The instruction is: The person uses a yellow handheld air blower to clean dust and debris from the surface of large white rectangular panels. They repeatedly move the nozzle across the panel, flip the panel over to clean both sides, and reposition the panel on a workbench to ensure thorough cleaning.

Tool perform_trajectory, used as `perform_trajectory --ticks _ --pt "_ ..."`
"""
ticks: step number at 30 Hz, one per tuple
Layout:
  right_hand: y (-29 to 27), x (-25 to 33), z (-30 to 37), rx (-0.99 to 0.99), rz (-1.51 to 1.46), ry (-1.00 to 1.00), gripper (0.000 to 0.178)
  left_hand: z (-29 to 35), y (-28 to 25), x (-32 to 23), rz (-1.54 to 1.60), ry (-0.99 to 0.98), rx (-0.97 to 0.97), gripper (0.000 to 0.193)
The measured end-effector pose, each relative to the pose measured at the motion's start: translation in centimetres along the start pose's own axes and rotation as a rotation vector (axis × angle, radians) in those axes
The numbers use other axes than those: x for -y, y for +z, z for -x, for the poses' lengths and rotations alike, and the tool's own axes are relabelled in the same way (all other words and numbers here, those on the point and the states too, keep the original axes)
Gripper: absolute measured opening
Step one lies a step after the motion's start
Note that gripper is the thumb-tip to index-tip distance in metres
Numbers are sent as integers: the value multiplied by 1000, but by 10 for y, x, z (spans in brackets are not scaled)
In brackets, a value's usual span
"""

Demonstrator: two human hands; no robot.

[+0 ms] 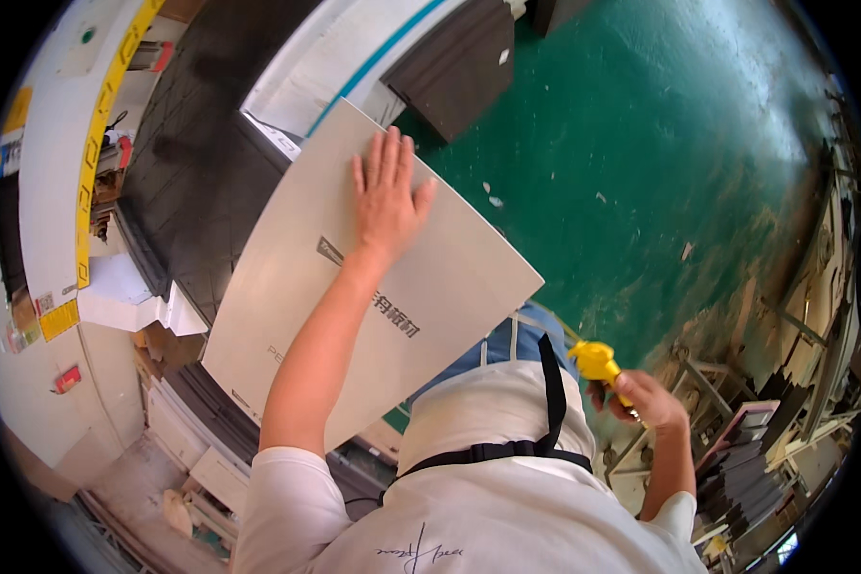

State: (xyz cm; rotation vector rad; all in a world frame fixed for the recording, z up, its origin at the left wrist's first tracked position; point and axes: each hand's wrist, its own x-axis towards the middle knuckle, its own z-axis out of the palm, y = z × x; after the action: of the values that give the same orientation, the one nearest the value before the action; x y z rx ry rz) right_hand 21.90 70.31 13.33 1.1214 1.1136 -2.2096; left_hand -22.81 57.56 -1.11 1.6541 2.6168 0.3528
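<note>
My left hand [386,196] lies flat, fingers stretched out, on a pale grey-white board [287,277] with dark printing. The board is wide and flat, and one of its corners points toward my waist. Out to my right, my right hand [649,400] is closed around the handle of a yellow air blow gun [595,361]. The gun is apart from the board, beside my hip, and its thin nozzle points toward my legs. My fingers hide part of its handle.
Beneath and beyond the board are dark panels [187,182] and a white panel with a teal edge [378,59]. A dark board stack [464,72] stands ahead. At left is a white machine with a yellow strip [105,124]. Racks with offcuts [737,459] stand right on the green floor [631,143].
</note>
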Motion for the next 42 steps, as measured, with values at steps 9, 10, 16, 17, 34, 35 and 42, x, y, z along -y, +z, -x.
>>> perform_trajectory --ticks 9,10,16,17,34,35,42 --pt "-63 16 27 18 133 129 73 86 -14 -144 164 182 275 74" --pt "-68 16 26 -29 64 67 72 89 -12 -149 167 170 277 74" --pt "-46 30 27 44 250 221 63 129 -14 -152 222 -39 191 76" --pt "-42 30 21 2 220 123 61 144 -16 -146 244 -88 172 77" --pt "266 -5 -103 473 845 135 72 641 -95 53 -80 -1185 -232 72" --pt "280 -12 -111 526 880 116 72 674 -94 63 330 -1353 -435 68" --pt "362 -35 -97 580 1143 182 49 757 -79 56 16 -1548 -584 49"
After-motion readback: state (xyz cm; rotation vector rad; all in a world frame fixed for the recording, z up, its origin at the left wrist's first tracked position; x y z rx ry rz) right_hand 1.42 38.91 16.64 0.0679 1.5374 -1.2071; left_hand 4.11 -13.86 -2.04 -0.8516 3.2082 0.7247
